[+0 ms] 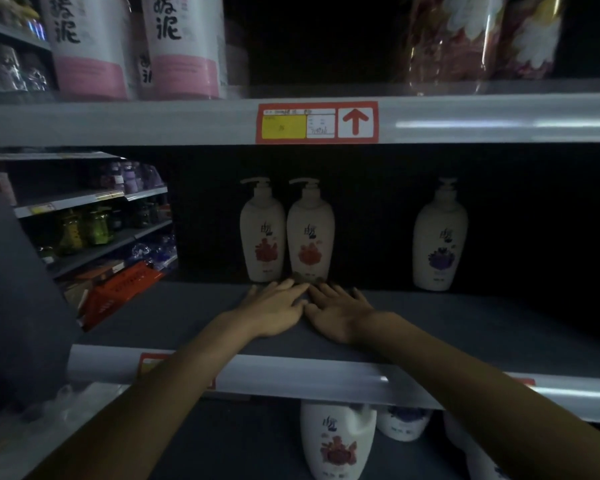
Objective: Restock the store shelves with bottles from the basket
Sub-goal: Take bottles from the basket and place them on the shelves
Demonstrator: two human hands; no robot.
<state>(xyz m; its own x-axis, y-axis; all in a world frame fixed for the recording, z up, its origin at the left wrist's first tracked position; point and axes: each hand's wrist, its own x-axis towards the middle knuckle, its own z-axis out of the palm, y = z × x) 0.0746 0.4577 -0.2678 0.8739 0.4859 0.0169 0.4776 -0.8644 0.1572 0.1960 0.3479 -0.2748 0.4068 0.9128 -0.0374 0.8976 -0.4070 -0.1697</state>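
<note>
1. Both hands lie palm down on the dark middle shelf (465, 323), close beside each other, with the thumbs nearly meeting.
2. The left hand (274, 315) has its fingers straight and close together and holds nothing.
3. The right hand (338, 315) has its fingers straight and a little spread. It is also empty.
4. Just beyond the fingertips stand two white pump bottles, each with a red flower on the label: the first red-flower bottle (262, 233) and the second red-flower bottle (310, 233). They are upright and pressed side by side. The fingertips of both hands reach the foot of the second one. In this dim light I cannot tell if they touch it.
5. Well to the right of the right hand stands the purple-flower bottle (440, 237), upright and alone near the back.
6. Under the hands, below the front rail of the shelf, a lower bottle (338, 441) of the same kind stands on the next shelf, with others beside it.
7. Above the hands, the upper shelf edge carries a red price tag (316, 123) with a yellow field and an arrow that points up.
8. Up and to the left of the left hand stand two pink-labelled bottles (90, 46) on that upper shelf.
9. Far to the left of the left hand, on the neighbouring rack, lies an orange-red thing (118, 289). I cannot tell what it is.
</note>
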